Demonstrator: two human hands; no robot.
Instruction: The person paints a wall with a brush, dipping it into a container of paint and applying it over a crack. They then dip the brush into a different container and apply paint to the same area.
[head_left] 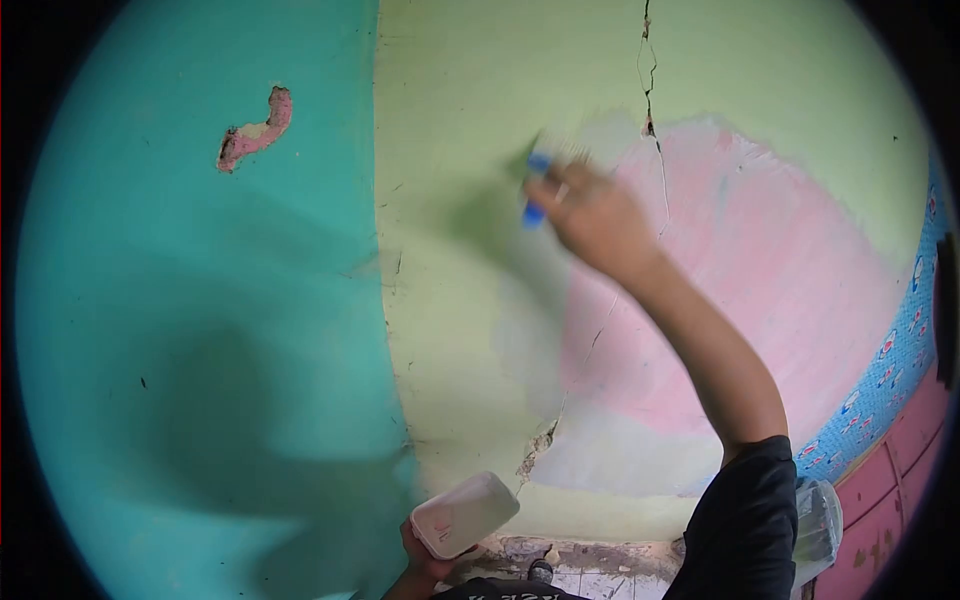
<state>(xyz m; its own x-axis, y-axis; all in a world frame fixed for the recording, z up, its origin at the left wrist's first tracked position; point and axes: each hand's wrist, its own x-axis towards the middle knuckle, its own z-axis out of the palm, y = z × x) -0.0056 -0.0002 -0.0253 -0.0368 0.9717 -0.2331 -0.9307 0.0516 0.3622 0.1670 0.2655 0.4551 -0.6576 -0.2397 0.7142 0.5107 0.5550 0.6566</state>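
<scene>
Painted wall [450, 250] looks matt and mostly smooth, rough and crumbly at the crack [538, 450]; tub [465, 515] looks like smooth plastic; black sleeve [745, 520] is matt cloth

A teal wall section [120, 300] fills the left side, bearing a chipped, pink-edged gouge [256, 130]. Beside it, a pale green wall section [450, 90] has a large pink patch [760, 260] and a dark, jagged crack [650, 100] running down through it. Blue patterned fabric or paper [860, 400] borders the far right, above reddish-pink panels [880, 500]. White floor tiles [600, 583] show at the bottom, along a crumbling wall base [620, 556]. Soft shadows darken the teal.
</scene>
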